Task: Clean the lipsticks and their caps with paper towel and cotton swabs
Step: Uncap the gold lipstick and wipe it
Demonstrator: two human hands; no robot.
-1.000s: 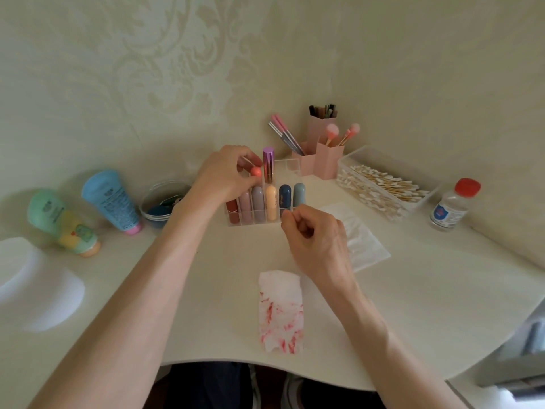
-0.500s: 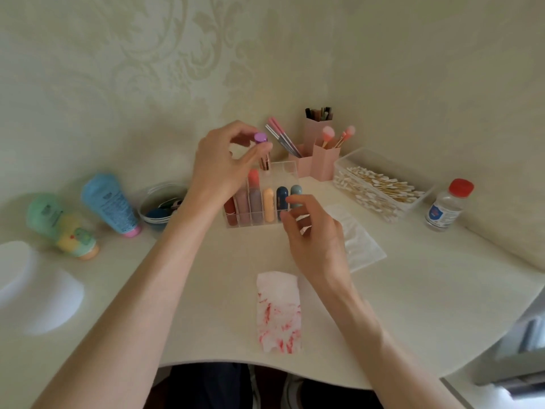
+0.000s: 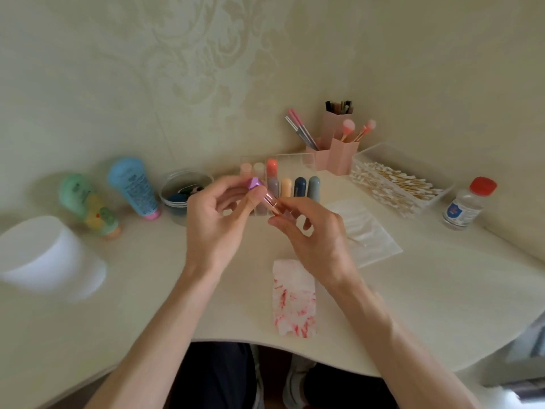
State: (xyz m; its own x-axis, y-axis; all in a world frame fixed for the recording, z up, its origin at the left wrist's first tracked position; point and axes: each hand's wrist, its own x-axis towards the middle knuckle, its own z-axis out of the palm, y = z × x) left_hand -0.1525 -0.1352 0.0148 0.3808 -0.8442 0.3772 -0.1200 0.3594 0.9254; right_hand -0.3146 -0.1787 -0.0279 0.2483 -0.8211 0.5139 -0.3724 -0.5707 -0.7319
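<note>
Holding the lipstick [image 3: 265,195]: it was held tilted in the air between both hands, just in front of the clear organizer [image 3: 308,158] and above the table [image 3: 442,296].
Purple cap [image 3: 254,183]: it was pinched by the fingertips of the left hand [image 3: 215,228]. It seemed not yet pulled off, though the joint was partly hidden by a thumb.
Rose-gold body [image 3: 272,202]: its lower end was pinched between the thumb and fingers of the right hand [image 3: 320,243].
Handling, as judged: the lipstick was taken to be light, stiff and smooth, so a slip between the fingers was considered possible. The shiny body was thought best gripped around its sides and the cap at its faceted sides, with a straight pull. The colour stick inside was expected to be soft and easily broken or smeared, so it was to be touched by towel or swab only.
Other lipsticks [image 3: 300,187]: they were stood upright in the compartments of the organizer.
Paper towel [image 3: 293,299]: it was laid flat near the table edge, below the right hand, and was marked with red smears.
Cotton swabs [image 3: 395,184]: they were kept in a clear box at the right, well apart from the hands.
Small bottle [image 3: 466,206]: it was stood beside the swab box, closed with a red cap.
</note>
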